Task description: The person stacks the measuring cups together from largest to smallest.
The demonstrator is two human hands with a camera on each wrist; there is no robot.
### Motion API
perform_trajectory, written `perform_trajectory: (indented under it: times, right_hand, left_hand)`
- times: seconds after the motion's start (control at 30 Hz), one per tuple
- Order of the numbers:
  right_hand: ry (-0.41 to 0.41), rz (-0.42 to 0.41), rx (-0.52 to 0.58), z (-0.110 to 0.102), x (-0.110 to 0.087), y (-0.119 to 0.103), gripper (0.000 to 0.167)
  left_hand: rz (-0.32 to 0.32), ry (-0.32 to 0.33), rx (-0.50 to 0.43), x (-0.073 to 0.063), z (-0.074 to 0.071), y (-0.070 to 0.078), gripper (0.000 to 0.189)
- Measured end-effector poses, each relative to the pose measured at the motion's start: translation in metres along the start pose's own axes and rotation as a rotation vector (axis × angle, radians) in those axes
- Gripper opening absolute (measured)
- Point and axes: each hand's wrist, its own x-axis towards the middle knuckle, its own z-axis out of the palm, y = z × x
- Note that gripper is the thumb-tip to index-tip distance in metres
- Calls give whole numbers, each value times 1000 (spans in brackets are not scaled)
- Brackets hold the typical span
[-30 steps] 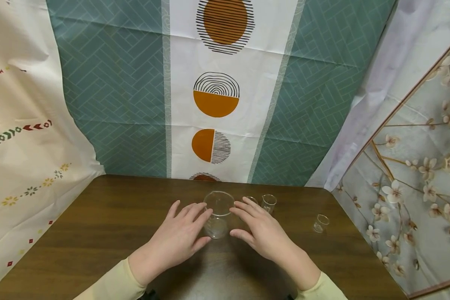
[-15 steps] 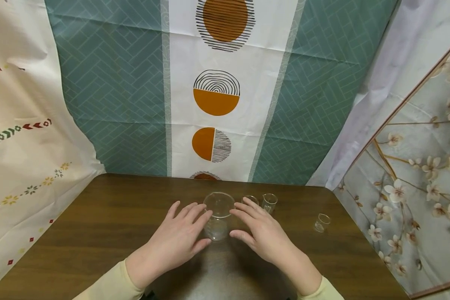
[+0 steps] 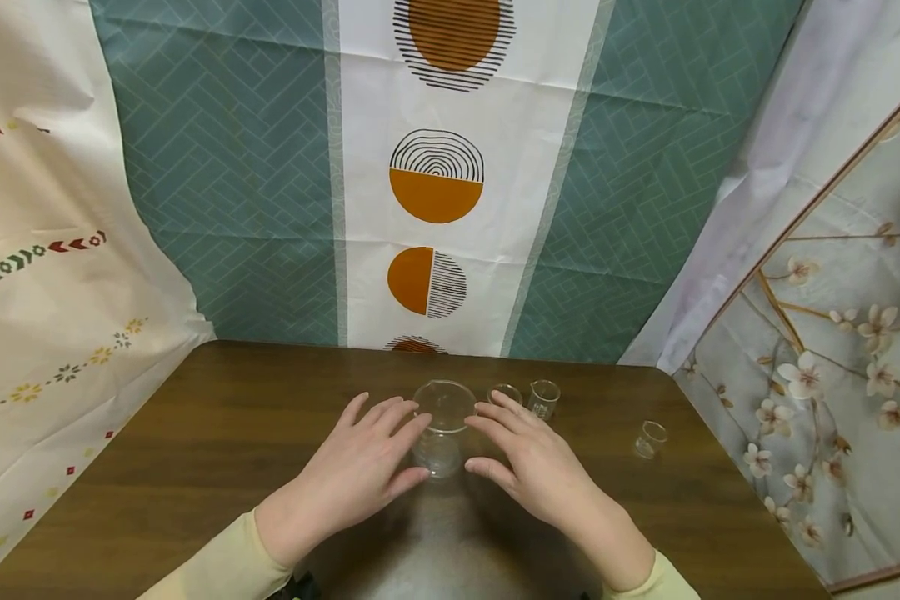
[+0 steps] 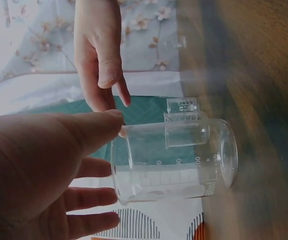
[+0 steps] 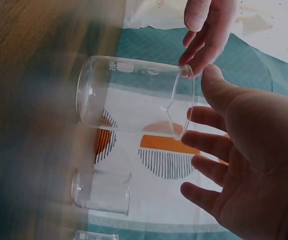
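Note:
A large clear glass beaker [image 3: 441, 452] stands upright on the wooden table, with measuring marks on its wall in the left wrist view. Either side of its rim are my two hands. My left hand [image 3: 363, 467] has its fingers spread and loosely bent at the left; my right hand [image 3: 531, 462] mirrors it at the right. Fingertips come very near the rim, and whether they touch it I cannot tell. Both palms stay apart from the glass. Behind my right fingers is a medium beaker [image 5: 103, 191], partly hidden in the head view.
Right of the medium beaker stands a small beaker [image 3: 544, 400] with printed marks. A smaller one [image 3: 650, 440] is farther right, near the table's right side. The brown wooden table [image 3: 195, 450] ends at a patterned cloth backdrop [image 3: 255, 208].
The head view has tilted slightly, so the scene sits a little differently in it. Both hands keep their places beside the large beaker, and the beakers stay where they were.

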Motion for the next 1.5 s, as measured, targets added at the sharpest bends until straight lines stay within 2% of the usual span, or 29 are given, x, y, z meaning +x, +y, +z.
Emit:
perform_trajectory:
  times: [0.23,0.53,0.87,1.1,1.27,1.5]
  right_hand:
    - [-23,6,12,-2,-1,0,58]
    - [-15,-23,19,-2,-2,-2,59]
    - [-47,-27,44,-5,-5,-3,57]
    - [-53,-34,38,-8,-5,-3,58]
    - [-64,-33,43,-9,-7,-4,58]
    - [-69,-50,49,-11,-7,-4,57]
  left_hand:
    - [-15,14,-92,7,6,-5,79]
    - [-90,23,-183,15,8,-9,90]
    - [-193,-45,-287,21,17,-12,102]
    - [-234,-102,-324,23,17,-13,98]
    - [-253,-139,-340,25,19,-12,93]
    - [-254,-152,-335,26,23,-11,89]
